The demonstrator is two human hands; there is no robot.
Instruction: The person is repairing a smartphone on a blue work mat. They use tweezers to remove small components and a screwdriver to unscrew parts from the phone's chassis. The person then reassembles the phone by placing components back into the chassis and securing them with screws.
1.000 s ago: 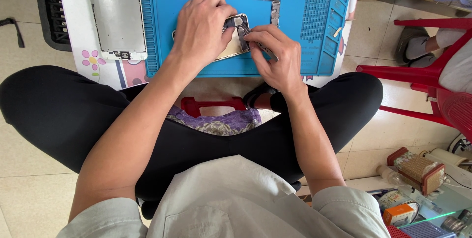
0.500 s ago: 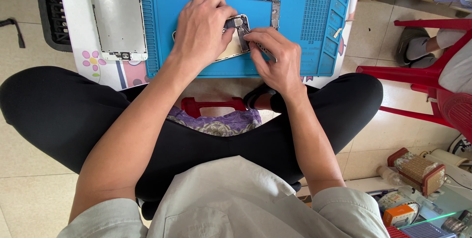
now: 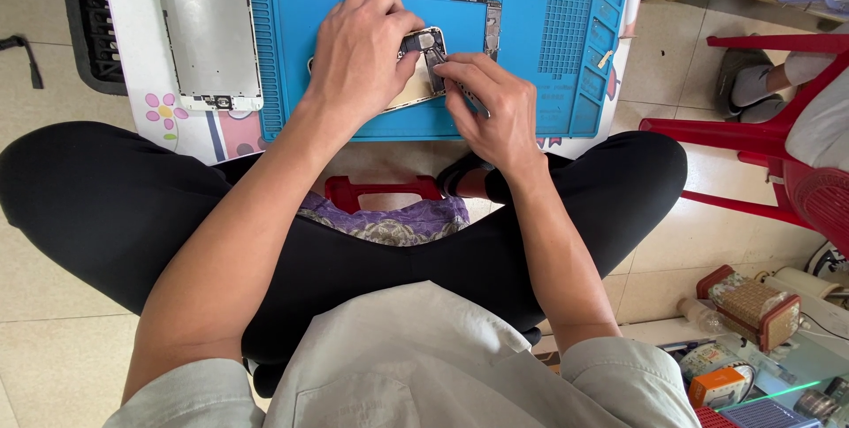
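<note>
An opened phone body (image 3: 423, 74) lies on a blue work mat (image 3: 548, 48). My left hand (image 3: 358, 52) presses down on it and covers most of it. My right hand (image 3: 495, 105) pinches a thin metal tool (image 3: 460, 85) whose tip reaches into the upper part of the phone. Only the top corner and the gold lower edge of the phone show between the hands.
A detached phone screen panel (image 3: 208, 30) lies left of the mat on the white table. A small circuit board (image 3: 491, 21) rests on the mat's upper right. A red plastic chair (image 3: 752, 136) stands at the right, another person's leg beside it. Boxes sit on the floor at lower right.
</note>
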